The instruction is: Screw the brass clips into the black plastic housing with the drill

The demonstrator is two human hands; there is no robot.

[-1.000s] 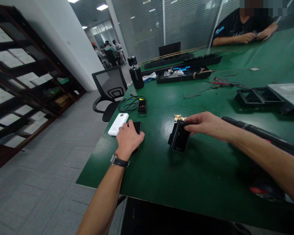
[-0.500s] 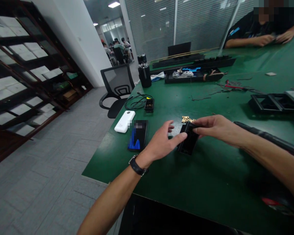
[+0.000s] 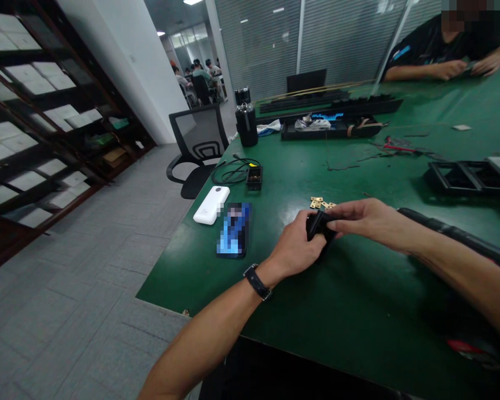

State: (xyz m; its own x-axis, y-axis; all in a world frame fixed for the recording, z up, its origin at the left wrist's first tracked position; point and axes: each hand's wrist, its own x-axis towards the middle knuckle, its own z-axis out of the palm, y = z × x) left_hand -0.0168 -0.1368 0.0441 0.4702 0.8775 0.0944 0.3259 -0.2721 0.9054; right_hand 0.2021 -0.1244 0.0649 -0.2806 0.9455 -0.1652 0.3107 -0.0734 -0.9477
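Observation:
Between my hands is a black box-like plastic part (image 3: 320,223), tilted above the green table (image 3: 300,311). My left hand (image 3: 298,241) is closed around its left side, thumb across the front. On its upper right edge, my right hand (image 3: 354,216) pinches with thumb and fingertips; whether a small piece sits in that pinch is hidden. Just behind the part lie several small brass-coloured plates (image 3: 316,202). Left of my hands a phone (image 3: 234,229) rests with its screen lit, beside a white power bank (image 3: 211,204).
A small black box with brass-coloured pieces (image 3: 254,177) stands near a coiled cable (image 3: 229,172). Farther back are a black bottle (image 3: 245,119) and a long black tray (image 3: 331,129). Black frames (image 3: 462,178) lie at right. Another person's hands (image 3: 466,69) work across the table.
My left hand has moved right and closed from open fingers onto the black part. The part has turned a little in my grip. The phone screen has brightened.

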